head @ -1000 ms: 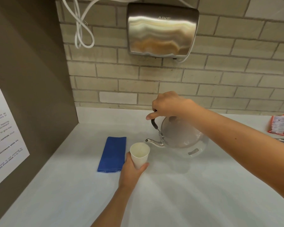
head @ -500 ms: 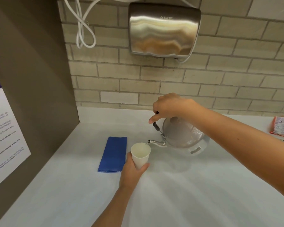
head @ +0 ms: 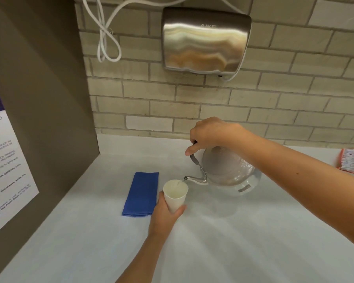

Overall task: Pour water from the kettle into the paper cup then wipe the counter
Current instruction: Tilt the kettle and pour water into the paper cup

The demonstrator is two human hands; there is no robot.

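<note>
The right hand (head: 209, 132) has its grip closed over the dark handle of a clear glass kettle with a grey lid and a curved metal spout (head: 227, 170), holding it off the white worktop (head: 233, 242) and tipped toward the left. A thin stream of water leaves the spout tip and falls into a white paper cup (head: 175, 196), whose rim sits just under and beside the spout. The left hand (head: 165, 216) wraps its grip around the lower part of the cup, thumb on the left side and fingers on the right, holding it slightly tilted; whether the cup's base touches the worktop cannot be told, as the hand hides it. Pale liquid shows inside the cup.

Just left of the cup, a folded blue cloth (head: 141, 194) lies flat on the worktop, its long side running away from the viewer, near the left hand but not touching it. At the far right edge of the worktop lies a small red and white packet (head: 349, 160), well apart from the kettle.

On the pale brick wall behind hangs a brushed steel hand dryer (head: 205, 39), with a looped white cable (head: 106, 37) to its left. A brown side panel on the left carries a printed white notice (head: 6, 170).
</note>
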